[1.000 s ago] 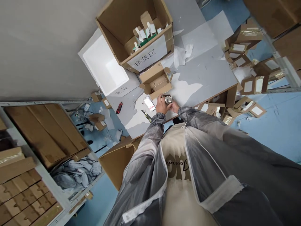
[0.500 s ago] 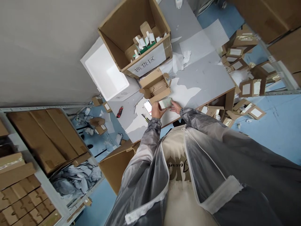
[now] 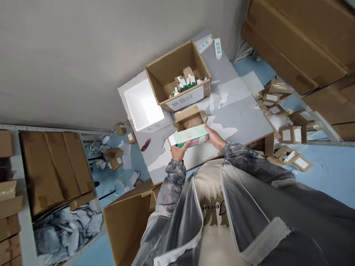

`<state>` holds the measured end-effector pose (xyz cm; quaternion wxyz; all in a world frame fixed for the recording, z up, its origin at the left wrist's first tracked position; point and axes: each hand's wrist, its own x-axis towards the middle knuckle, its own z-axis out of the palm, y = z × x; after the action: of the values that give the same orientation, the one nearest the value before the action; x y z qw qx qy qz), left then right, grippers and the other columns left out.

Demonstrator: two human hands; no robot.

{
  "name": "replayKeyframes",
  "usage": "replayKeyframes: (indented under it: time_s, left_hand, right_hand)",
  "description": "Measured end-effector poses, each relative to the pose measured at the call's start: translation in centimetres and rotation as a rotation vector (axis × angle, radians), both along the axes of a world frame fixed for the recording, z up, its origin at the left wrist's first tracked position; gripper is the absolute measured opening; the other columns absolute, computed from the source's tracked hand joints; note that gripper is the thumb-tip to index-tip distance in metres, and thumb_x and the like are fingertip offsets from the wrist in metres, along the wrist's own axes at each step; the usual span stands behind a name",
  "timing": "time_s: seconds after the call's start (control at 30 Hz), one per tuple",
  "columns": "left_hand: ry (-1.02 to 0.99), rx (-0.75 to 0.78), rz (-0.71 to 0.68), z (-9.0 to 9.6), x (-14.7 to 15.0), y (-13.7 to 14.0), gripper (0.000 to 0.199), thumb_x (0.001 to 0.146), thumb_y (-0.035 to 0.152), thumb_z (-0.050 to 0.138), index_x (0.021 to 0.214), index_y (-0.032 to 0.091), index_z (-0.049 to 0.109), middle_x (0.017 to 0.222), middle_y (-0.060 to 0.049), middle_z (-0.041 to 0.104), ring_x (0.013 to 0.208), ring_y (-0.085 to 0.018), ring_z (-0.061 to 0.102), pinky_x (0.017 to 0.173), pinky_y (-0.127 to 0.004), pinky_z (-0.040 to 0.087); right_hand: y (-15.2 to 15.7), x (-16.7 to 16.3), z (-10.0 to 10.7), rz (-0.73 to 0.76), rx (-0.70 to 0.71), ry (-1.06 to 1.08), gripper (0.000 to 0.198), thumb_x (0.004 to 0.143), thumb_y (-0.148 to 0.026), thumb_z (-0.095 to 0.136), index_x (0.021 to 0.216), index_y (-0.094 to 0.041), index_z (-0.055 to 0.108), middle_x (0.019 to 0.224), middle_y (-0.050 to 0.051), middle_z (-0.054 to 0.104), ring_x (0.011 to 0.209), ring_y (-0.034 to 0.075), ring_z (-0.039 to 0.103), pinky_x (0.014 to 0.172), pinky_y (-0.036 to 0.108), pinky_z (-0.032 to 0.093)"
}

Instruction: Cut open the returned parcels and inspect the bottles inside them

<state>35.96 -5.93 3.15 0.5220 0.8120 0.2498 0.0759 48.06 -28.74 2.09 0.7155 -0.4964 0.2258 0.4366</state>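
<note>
A long green and white product box (image 3: 192,135) is held up over the table's near edge, between my two hands. My left hand (image 3: 179,150) grips its left end, the thumb along the near side. At the right end, my right hand (image 3: 215,138) has its fingers wrapped on the box. A white flap stands out at the box's left end. Just beyond it lies a small open cardboard carton (image 3: 189,117), partly hidden by the product box. Behind that stands a large open carton (image 3: 177,66) with handwriting on a white label and several small green and white boxes inside.
A white foam bin (image 3: 144,101) stands left of the large carton. A red and black cutter (image 3: 145,144) lies on the grey table (image 3: 238,118). Two power strips (image 3: 217,48) lie at the back. Cardboard boxes (image 3: 290,134) litter the floor at right; a large open carton (image 3: 127,221) stands at lower left.
The product box has been raised and turned, so its long side now shows. My hands have moved apart to its two ends. The camera view has shifted.
</note>
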Motion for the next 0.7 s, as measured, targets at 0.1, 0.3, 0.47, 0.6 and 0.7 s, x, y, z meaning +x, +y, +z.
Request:
replayKeyframes:
  time_s: [0.1, 0.3, 0.47, 0.6, 0.7]
  left_hand:
    - [-0.164, 0.103, 0.074, 3.1, 5.6, 2.1, 0.109, 0.081, 0.088, 0.113, 0.158, 0.025, 0.070, 0.146, -0.019, 0.086, 0.144, -0.043, 0.087, 0.134, -0.063, 0.071]
    - [-0.291, 0.567, -0.082, 9.8, 22.5, 11.7, 0.102, 0.083, 0.076, 0.119, 0.157, 0.026, 0.070, 0.153, -0.016, 0.077, 0.149, -0.044, 0.079, 0.122, -0.061, 0.077]
    - [-0.006, 0.723, -0.283, 7.1, 35.6, 17.1, 0.069, 0.102, 0.079, 0.104, 0.117, 0.025, 0.063, 0.129, -0.013, 0.082, 0.142, -0.038, 0.076, 0.136, -0.068, 0.068]
    - [0.158, 0.675, -0.431, 2.6, 38.1, 17.3, 0.065, 0.095, 0.065, 0.113, 0.122, 0.022, 0.073, 0.117, -0.015, 0.085, 0.115, -0.036, 0.082, 0.123, -0.057, 0.072]
    - [0.228, 0.695, -0.503, 0.0, 35.9, 16.2, 0.082, 0.091, 0.066, 0.111, 0.144, 0.013, 0.076, 0.129, -0.019, 0.087, 0.123, -0.035, 0.080, 0.127, -0.055, 0.068]
  right_hand:
    - [0.8, 3.8, 0.9, 0.030, 0.133, -0.061, 0.063, 0.124, -0.085, 0.063, 0.154, -0.033, 0.082, 0.154, 0.012, 0.091, 0.137, 0.033, 0.090, 0.115, 0.055, 0.079]
    - [0.4, 8.5, -1.2, 0.011, -0.012, -0.249, 0.065, 0.123, -0.081, 0.056, 0.159, -0.032, 0.080, 0.177, 0.016, 0.078, 0.161, 0.035, 0.079, 0.125, 0.053, 0.074]
    - [-3.0, 5.4, -6.3, 0.064, -0.330, -0.435, 0.061, 0.107, -0.081, 0.054, 0.130, -0.034, 0.085, 0.159, 0.016, 0.086, 0.151, 0.039, 0.082, 0.120, 0.061, 0.074]
    - [-5.0, 1.5, -9.7, 0.168, -0.406, -0.513, 0.052, 0.105, -0.073, 0.051, 0.122, -0.040, 0.088, 0.156, 0.017, 0.085, 0.156, 0.042, 0.078, 0.129, 0.068, 0.070]
    - [-5.4, -0.5, -11.1, 0.247, -0.408, -0.535, 0.047, 0.105, -0.067, 0.053, 0.119, -0.042, 0.090, 0.150, 0.017, 0.086, 0.155, 0.041, 0.078, 0.139, 0.066, 0.064]
